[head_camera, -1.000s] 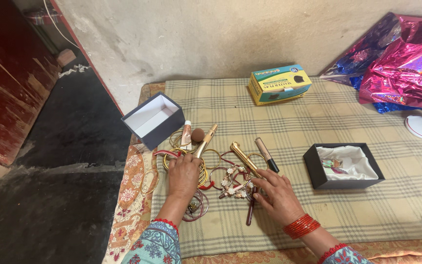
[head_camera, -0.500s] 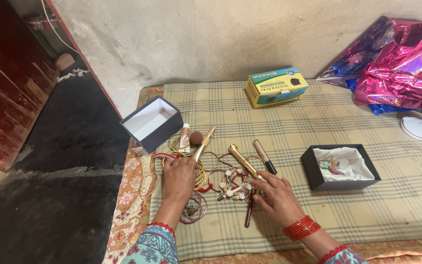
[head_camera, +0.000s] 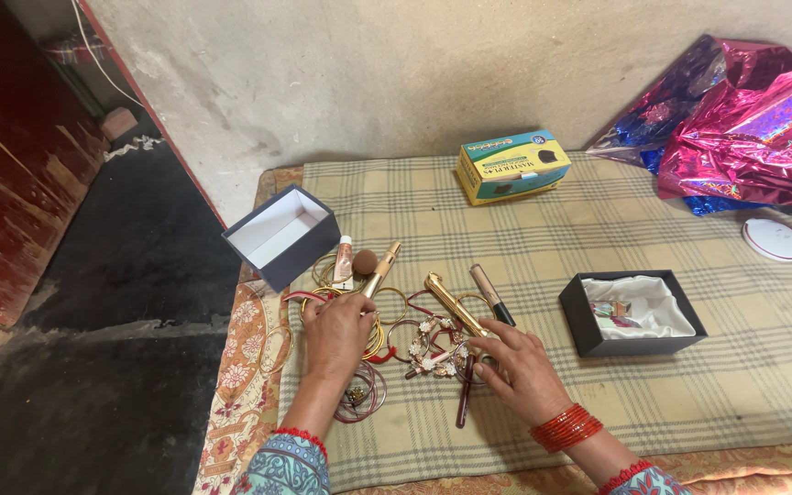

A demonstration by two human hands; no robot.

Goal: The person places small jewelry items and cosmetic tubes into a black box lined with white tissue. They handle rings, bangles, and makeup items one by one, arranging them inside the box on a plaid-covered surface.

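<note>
Bangles [head_camera: 379, 323] in gold and red lie in a loose pile on the checked bed cover [head_camera: 689, 385], and the left hand [head_camera: 339, 332] rests palm down on top of them, fingers bent over the rings; whether its grip is closed on any 1 of them cannot be told. Just below that hand lies a set of thin dark red bangles [head_camera: 361, 394]. The right hand [head_camera: 522, 365], with red bangles at its wrist, lies flat beside a tangle of white flower jewellery [head_camera: 428, 341], fingers spread and pointing left, its grip wide and holding nothing that shows. Its fingertips touch the lower end of a gold tube [head_camera: 451, 302], and a dark pencil [head_camera: 463, 405] lies just left of the palm. A 2nd slim tube with a black end [head_camera: 491, 293] sits just right of the gold one. Near the far side of the pile are a small brown sponge [head_camera: 365, 262] and a gold-capped wand [head_camera: 383, 266]. An open dark box with a white inside [head_camera: 282, 235] stands at the bed's left edge, well apart from another dark box lined with white cloth [head_camera: 632, 312] on the right. A yellow and teal carton [head_camera: 511, 165] sits near the wall, and shiny pink wrapping [head_camera: 744, 137] is heaped at the far right
</note>
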